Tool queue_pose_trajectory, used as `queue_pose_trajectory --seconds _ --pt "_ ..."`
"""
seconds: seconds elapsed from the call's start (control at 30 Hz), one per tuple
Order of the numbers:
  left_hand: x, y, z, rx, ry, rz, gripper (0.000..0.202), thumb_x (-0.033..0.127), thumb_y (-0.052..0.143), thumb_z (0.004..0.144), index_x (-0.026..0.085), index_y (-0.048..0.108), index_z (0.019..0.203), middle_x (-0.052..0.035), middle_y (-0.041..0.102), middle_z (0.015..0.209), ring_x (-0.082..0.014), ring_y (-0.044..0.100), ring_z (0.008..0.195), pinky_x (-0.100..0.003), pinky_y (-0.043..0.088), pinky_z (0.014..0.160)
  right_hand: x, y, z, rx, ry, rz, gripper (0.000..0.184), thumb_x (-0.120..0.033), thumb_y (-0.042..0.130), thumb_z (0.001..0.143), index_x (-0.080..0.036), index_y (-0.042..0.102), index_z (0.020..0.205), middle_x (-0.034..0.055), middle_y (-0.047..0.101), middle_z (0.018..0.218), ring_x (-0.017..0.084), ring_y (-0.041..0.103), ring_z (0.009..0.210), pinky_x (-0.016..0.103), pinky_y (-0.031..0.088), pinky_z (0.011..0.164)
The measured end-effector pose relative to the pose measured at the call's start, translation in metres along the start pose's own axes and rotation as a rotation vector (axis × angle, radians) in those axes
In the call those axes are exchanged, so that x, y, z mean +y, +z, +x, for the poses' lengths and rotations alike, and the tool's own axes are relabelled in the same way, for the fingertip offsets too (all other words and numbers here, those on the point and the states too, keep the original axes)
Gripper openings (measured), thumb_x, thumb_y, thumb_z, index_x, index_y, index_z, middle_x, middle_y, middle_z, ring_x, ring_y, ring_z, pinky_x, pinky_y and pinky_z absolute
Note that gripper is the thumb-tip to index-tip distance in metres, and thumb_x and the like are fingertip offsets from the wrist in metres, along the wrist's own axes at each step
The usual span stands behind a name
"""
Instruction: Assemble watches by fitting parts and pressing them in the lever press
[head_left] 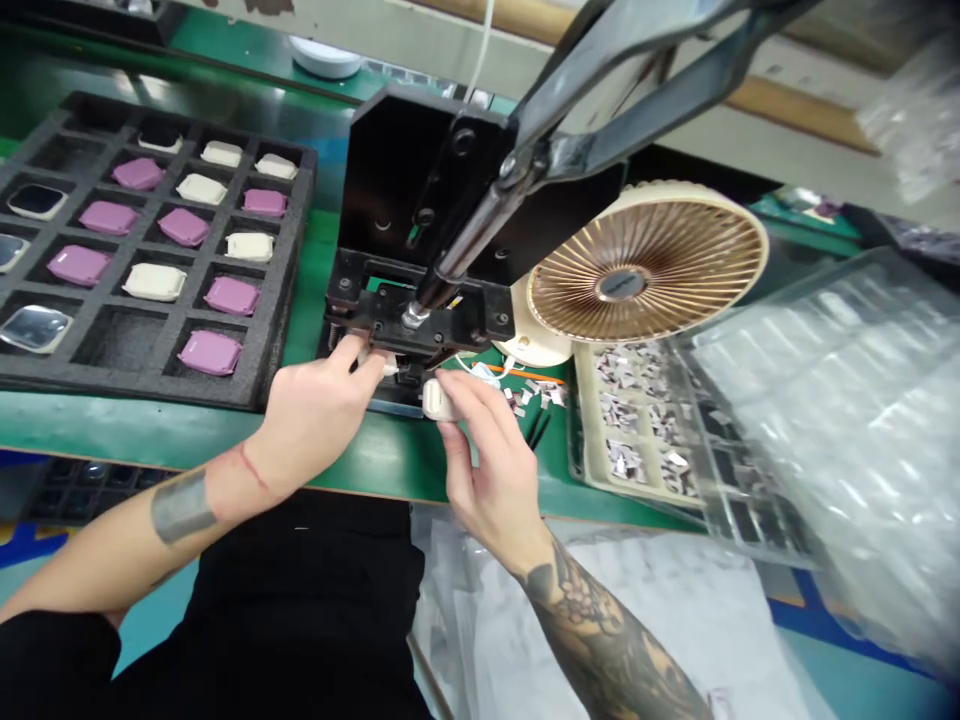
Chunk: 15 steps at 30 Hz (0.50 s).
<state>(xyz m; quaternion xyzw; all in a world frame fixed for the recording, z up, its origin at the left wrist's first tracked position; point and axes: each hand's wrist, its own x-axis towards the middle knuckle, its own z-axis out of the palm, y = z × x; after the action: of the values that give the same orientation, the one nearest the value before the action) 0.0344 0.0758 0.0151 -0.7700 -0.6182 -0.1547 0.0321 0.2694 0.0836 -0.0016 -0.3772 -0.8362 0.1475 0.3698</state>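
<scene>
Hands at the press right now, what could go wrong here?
1. Pinch: the left hand is right at the lower part of the press; it might get caught if the mechanism came down.
2. Drop: the right hand holds a pale case near one end, so it could slip.
3. Scatter: small loose pieces lie near the fan; airflow might shift them.

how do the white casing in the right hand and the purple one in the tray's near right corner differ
Colour: the held casing is off-white, the corner casing purple.
Support: the held casing is pinched in the right hand; the corner casing rests in the foam tray.
Pose: the held casing looks tipped up, the corner casing lies flat.
Both look small.
</scene>
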Motion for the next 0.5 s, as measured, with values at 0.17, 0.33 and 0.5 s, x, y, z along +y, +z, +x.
queue_pose_trajectory --seconds 0.17,0.33,0.5 --pt "0.003 0.003 0.016 -0.172 -0.011 -0.081 0.041 0.014 0.051 0.114 0.020 0.076 0.146 -0.0142 0.081 0.138 -0.0313 0.086 0.090 -0.039 0.062 0.066 0.005 -0.003 -0.002 -0.008 -0.077 -0.006 0.068 0.001 0.059 0.106 -0.023 0.055 0.170 0.0162 0.069 0.155 0.027 0.068 0.148 0.049 0.062 0.127" --pt "0.012 -0.007 -0.022 0.054 0.006 -0.879 0.045 0.026 0.070 0.109 0.017 0.066 0.153 -0.0146 0.077 0.148 -0.0209 0.083 0.090 -0.036 0.070 0.080 -0.002 -0.004 0.011 0.026 -0.362 -0.116 0.079 0.009 0.065 0.098 -0.014 0.053 0.172 0.0221 0.070 0.153 0.032 0.068 0.149 0.051 0.063 0.124" --pt "0.007 -0.022 -0.056 0.320 -0.167 -1.174 0.025 0.029 0.081 0.107 0.022 0.075 0.130 -0.0035 0.083 0.104 -0.0148 0.074 0.078 -0.026 0.063 0.069 -0.028 -0.007 0.046 -0.074 -0.639 -0.144 0.066 0.000 0.072 0.100 -0.005 0.059 0.165 0.0237 0.072 0.149 0.035 0.069 0.149 0.049 0.063 0.124"
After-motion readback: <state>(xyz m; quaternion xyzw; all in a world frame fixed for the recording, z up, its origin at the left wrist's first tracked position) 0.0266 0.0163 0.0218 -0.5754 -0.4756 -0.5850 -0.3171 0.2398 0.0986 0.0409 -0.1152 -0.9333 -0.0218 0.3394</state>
